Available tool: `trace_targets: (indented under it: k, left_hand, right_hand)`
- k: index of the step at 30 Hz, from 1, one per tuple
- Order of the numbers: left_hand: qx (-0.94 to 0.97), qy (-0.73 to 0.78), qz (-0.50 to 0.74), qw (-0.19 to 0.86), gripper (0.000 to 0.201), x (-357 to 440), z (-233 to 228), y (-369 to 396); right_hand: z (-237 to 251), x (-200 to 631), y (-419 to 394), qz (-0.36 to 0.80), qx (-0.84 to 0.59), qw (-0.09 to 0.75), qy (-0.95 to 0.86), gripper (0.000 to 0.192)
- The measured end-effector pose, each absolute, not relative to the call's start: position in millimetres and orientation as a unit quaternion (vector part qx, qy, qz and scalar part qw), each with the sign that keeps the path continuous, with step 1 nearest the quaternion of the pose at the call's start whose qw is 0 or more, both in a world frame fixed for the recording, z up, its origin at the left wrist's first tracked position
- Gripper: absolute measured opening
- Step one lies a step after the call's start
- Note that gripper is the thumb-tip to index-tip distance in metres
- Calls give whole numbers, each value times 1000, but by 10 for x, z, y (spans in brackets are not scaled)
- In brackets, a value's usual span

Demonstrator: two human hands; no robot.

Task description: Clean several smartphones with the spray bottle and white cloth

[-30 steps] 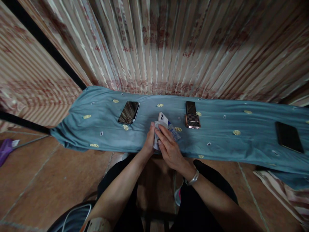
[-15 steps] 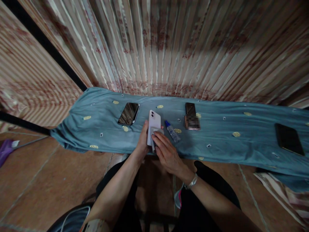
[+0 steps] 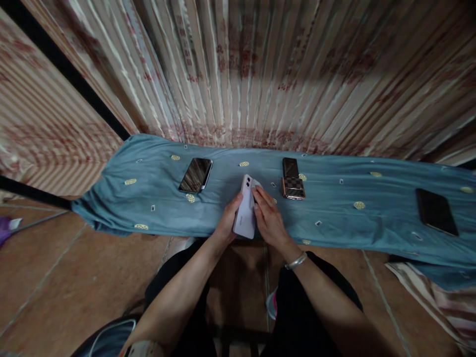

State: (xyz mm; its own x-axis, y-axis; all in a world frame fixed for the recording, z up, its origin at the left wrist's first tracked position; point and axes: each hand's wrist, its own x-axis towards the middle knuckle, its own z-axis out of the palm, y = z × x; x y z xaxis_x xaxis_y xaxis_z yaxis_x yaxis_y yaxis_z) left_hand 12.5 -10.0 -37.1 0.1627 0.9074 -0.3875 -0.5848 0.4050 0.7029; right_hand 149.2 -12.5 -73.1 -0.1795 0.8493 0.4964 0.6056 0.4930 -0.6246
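My left hand (image 3: 227, 220) is closed around the left side of a pale lavender smartphone (image 3: 244, 216), its back and camera lenses facing up. The phone is held tilted above the near edge of the blue cloth-covered surface (image 3: 211, 218). With bent fingers, my right hand (image 3: 271, 223) presses a small grey wiping cloth (image 3: 256, 184) on the phone's upper right edge. Most of the cloth is hidden under those fingers. The small blue-capped bottle is out of sight, apparently behind my right hand.
A dark-screened phone (image 3: 196, 175) lies to the left, on top of something pale. Right of my hands are a small black device (image 3: 290, 167) and a checkered case (image 3: 293, 188). A black tablet-like item (image 3: 436, 211) lies far right. Pleated curtains (image 3: 253, 74) hang behind.
The phone has shifted right and toward me, tilting over. My right hand has slid the cloth from the phone's lower back up to its upper right edge, covering the bottle.
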Motion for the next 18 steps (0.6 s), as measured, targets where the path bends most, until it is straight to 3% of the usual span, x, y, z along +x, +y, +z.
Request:
trace_targets:
  k: [18]
  left_hand:
    - [193, 386, 429, 794, 35, 204, -342, -237]
  right_hand:
    - [-603, 1677, 104, 160, -470, 467, -731, 53]
